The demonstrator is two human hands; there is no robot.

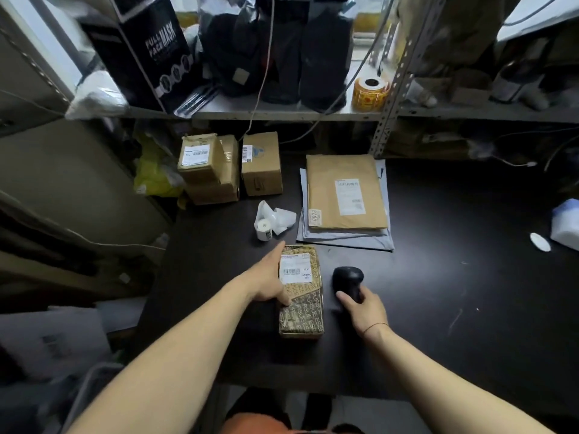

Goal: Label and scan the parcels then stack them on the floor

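We are partway through. The patterned parcel [302,308] in front of us already carries a white label [293,270] on its top face, so labelling looks done for this one. Scanning seems to be the step in hand, and stacking on the floor is not yet done. At the far side of the tabletop [438,292] several brown boxes [200,164] and a flat envelope [344,189] also show labels. We cannot tell whether those have been scanned. A roll of labels [263,228] stands just beyond the parcel.

The parcel lies lengthwise on the tabletop between our two hands. Our left grip [266,283] lies along its left side with the forefinger stretched out and the thumb pressing on top, steadying rather than clasping it. Our right grip [365,311] is wrapped round the handle of the black scanner [347,278]. The scanner sits just to the right of the parcel, near the label but not touching the parcel.
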